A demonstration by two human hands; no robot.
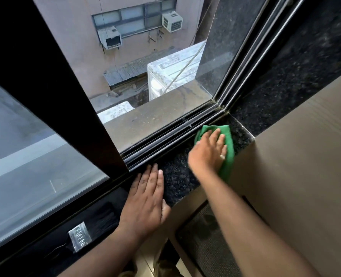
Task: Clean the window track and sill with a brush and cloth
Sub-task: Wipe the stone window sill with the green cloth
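Sill (pixel 177 176), dark granite, runs beside the track (pixel 165 139). The right hand (pixel 209 150) presses a green cloth (pixel 228 144) flat near the corner, fingers spread, gripping nothing; left hand (pixel 147 196) rests open. Best to wipe with even pressure into the corner.

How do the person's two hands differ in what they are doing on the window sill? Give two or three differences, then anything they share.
The right hand presses a green cloth onto the sill; the left hand is empty. The right hand works near the sill's far corner; the left hand rests nearer, beside the sliding frame. The right hand wears a ring; none shows on the left. Both lie palm down, fingers extended, on the dark speckled stone.
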